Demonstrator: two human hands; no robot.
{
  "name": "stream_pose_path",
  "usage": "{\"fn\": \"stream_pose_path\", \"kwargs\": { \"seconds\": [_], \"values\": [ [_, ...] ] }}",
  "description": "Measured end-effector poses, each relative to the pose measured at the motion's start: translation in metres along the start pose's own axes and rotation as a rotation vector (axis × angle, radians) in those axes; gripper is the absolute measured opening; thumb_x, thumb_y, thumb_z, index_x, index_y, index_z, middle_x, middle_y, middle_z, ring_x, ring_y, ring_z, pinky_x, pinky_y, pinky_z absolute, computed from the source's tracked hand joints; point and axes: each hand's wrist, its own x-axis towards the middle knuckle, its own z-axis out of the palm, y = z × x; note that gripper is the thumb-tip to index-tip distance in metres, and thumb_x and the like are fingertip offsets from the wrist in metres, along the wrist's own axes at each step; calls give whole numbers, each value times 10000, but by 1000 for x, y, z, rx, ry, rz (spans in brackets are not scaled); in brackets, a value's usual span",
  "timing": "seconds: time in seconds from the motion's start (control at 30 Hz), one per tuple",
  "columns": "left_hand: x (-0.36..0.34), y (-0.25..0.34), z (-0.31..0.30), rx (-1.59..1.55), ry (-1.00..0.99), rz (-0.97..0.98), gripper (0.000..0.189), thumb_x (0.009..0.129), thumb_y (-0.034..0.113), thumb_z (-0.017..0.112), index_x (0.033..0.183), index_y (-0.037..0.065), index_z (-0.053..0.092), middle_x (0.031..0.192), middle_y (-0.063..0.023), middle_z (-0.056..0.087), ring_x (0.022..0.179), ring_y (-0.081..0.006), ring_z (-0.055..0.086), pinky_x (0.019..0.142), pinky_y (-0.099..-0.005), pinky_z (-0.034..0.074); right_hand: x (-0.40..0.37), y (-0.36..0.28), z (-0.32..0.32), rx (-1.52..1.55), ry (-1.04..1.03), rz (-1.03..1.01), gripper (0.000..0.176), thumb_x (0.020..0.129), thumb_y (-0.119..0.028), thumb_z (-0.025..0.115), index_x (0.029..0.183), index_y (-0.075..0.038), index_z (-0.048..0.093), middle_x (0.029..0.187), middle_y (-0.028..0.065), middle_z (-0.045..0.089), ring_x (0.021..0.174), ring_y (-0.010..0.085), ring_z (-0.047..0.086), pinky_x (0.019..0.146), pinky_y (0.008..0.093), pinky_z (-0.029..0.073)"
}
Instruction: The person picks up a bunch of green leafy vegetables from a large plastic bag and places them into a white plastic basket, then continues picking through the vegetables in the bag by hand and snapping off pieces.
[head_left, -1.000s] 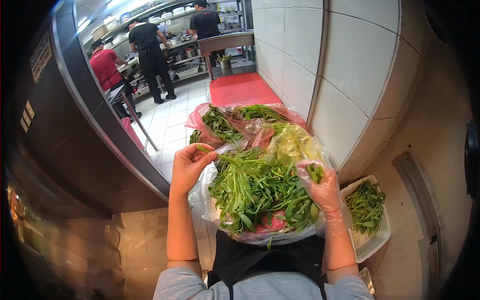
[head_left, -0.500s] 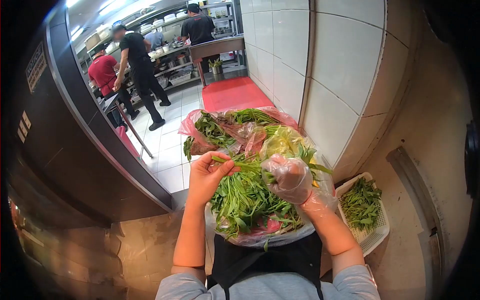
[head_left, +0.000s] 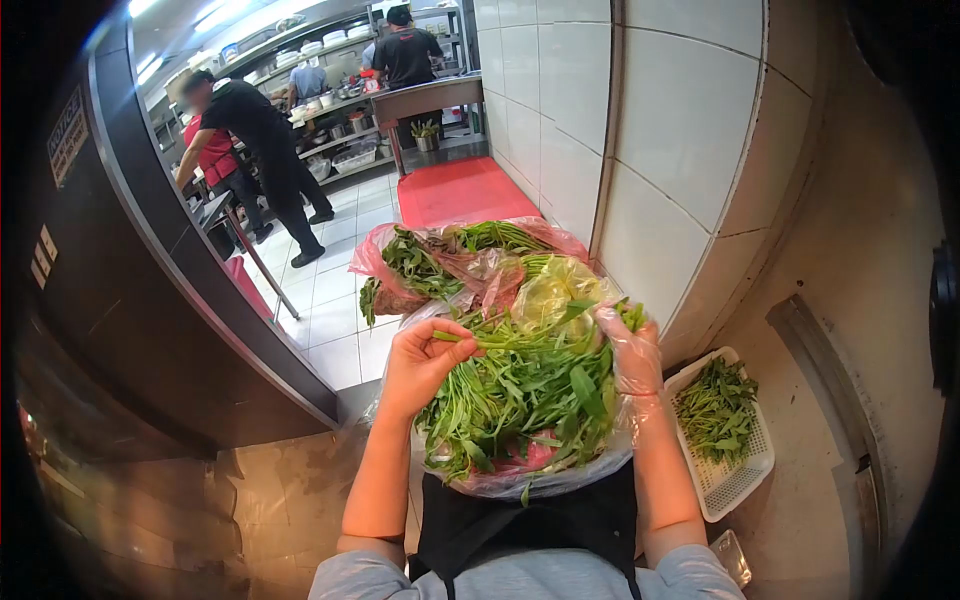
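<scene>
My bare left hand (head_left: 432, 362) pinches the end of a long green stem (head_left: 520, 343) between thumb and fingers. The stem, from what looks like water spinach, stretches to the right over the pile. My right hand (head_left: 632, 358), in a clear plastic glove, is closed around a small bunch of green stems (head_left: 632, 314); its hold is partly hidden. Beneath both hands lies a heap of leafy greens (head_left: 520, 395) on clear and pink plastic. Just beyond it, pink plastic bags (head_left: 490, 275) hold more greens, and a yellowish clear bag (head_left: 555, 293) lies beside them.
At the lower right, a white perforated basket (head_left: 733, 485) holds cut greens. A tiled wall (head_left: 665, 180) rises on the right, a dark partition (head_left: 150, 300) on the left. Ahead are a red mat (head_left: 465, 192), a metal table (head_left: 425, 98) and several people by kitchen shelves.
My right hand has moved right and turned, its fingers now pointing upward. The left hand stays nearly in place with the stem. A person in black at the left leans further forward.
</scene>
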Motion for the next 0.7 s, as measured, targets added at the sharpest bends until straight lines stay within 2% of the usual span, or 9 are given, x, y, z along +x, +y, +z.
{"fn": "stream_pose_path", "kwargs": {
  "seconds": [0.07, 0.17, 0.23, 0.3, 0.4, 0.47, 0.53, 0.6, 0.7],
  "values": [
    [-2, -3, -1, 92, -16, -32, 105, 852, 25, 686, 935, -4, 629, 704, -12, 659, 611, -25, 566, 554, -171, 424, 7, 1, -9, -292, 48, -313, 67, 834, -35, 639, 895, -24, 612, 930, 42, 625, 826, 183, 603, 769, 297, 472],
    [-2, -5, 0, 215, -24, -75, 100, 849, 31, 693, 926, 10, 632, 613, 49, 603, 519, 28, 423, 481, -166, 297, 9, -31, -14, -605, 20, -664, 61, 845, -56, 626, 894, -23, 611, 948, 39, 645, 898, 185, 610, 795, 318, 476],
    [-2, -2, 4, 234, 4, -75, 103, 847, 26, 693, 930, 17, 633, 570, 79, 560, 493, 39, 337, 464, -176, 224, 19, -24, -33, -477, 122, -522, 60, 875, -91, 598, 891, -40, 624, 883, 40, 661, 839, 180, 626, 790, 321, 489],
    [-2, -9, -1, 215, 29, -59, 96, 848, 21, 686, 928, 14, 633, 600, 54, 603, 511, 38, 396, 472, -168, 270, 26, -25, -52, -343, 270, -306, 81, 888, -118, 593, 899, -49, 635, 827, 43, 662, 802, 178, 630, 778, 320, 496],
    [-2, -11, -1, 206, 51, -69, 90, 848, 20, 681, 924, 9, 634, 664, -3, 668, 557, 24, 490, 504, -162, 349, 24, -27, -61, -81, 228, -237, 91, 895, -144, 600, 888, -69, 651, 814, 41, 682, 768, 171, 641, 751, 312, 505],
    [-1, -11, 7, 202, 33, -73, 93, 849, 16, 678, 928, 3, 630, 718, -45, 696, 616, -8, 563, 548, -164, 410, 11, -26, -47, -345, 4, -76, 112, 882, -165, 626, 915, -64, 662, 857, 67, 694, 757, 161, 646, 726, 303, 508],
    [1, -14, 16, 195, -8, -56, 102, 851, 5, 671, 939, -5, 622, 776, -85, 710, 695, -57, 644, 609, -170, 476, -4, -26, -15, -554, -270, -322, 137, 870, -172, 638, 943, -58, 665, 821, 114, 678, 747, 186, 654, 681, 319, 515],
    [1, -14, 25, 267, -32, -89, 102, 849, 1, 668, 940, -8, 621, 775, -86, 710, 735, -86, 666, 654, -191, 502, -5, 2, 9, -592, -407, -755, 220, 815, -179, 673, 994, -54, 655, 833, 136, 644, 757, 251, 648, 668, 358, 517],
    [0, -18, 35, 416, -45, -131, 118, 831, -2, 683, 936, -6, 630, 738, -57, 705, 699, -59, 642, 620, -181, 476, -19, 3, 23, -850, -540, -731, 285, 745, -188, 700, 1003, -74, 652, 901, 130, 631, 775, 299, 637, 662, 388, 518]
  ]
}}
